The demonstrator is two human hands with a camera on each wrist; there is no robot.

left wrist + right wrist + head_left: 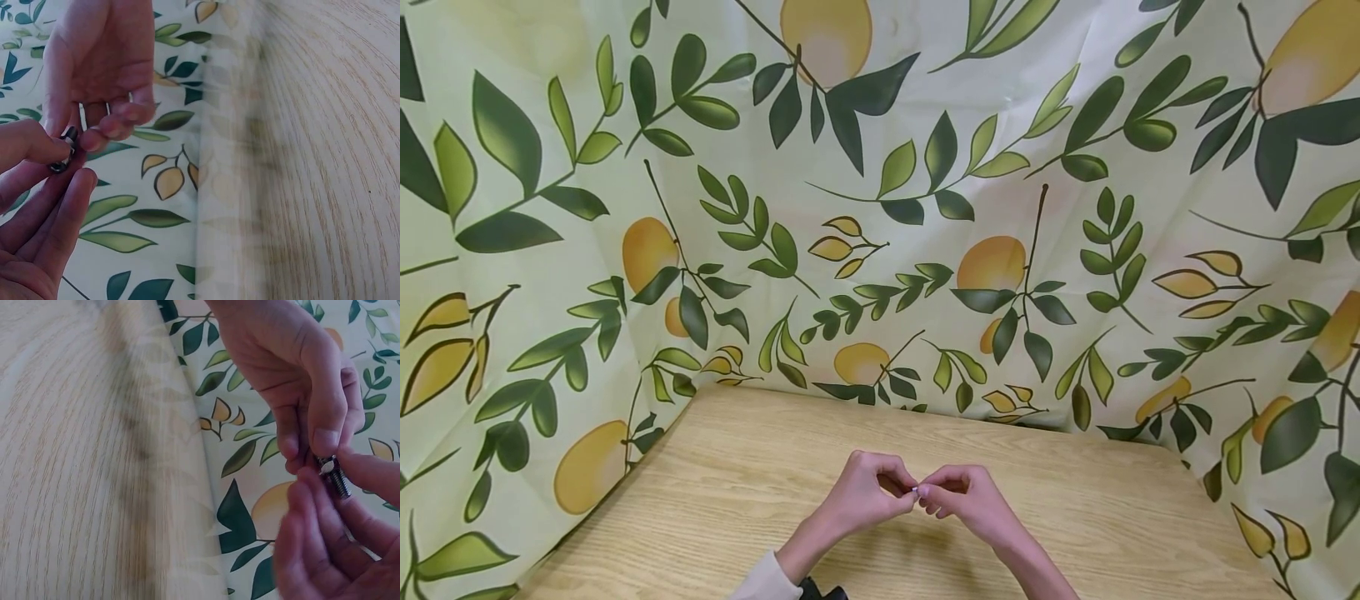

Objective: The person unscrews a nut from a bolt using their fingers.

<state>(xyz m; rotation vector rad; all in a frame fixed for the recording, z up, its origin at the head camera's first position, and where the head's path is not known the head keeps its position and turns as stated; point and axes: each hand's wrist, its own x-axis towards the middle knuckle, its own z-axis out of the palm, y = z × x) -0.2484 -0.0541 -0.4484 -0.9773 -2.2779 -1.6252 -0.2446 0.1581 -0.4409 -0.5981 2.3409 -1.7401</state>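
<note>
Hemmed in by leaf-print cloth point(917, 250) along the far edge and both sides of the wooden tabletop point(737, 467), yet with open room left, right and ahead for moving. Working raised above the wood, with left hand point(872, 496) and right hand point(973, 504) fingertip to fingertip, both in a narrow pinch on one small threaded metal piece point(338, 482) between them. Probably turning or adjusting that piece, so calling next for one steady hold and small, careful finger movements opposite.

Pale wood, streaky grain: the surface point(722, 483) runs right up to the leaf-patterned cloth point(917, 242) behind.
</note>
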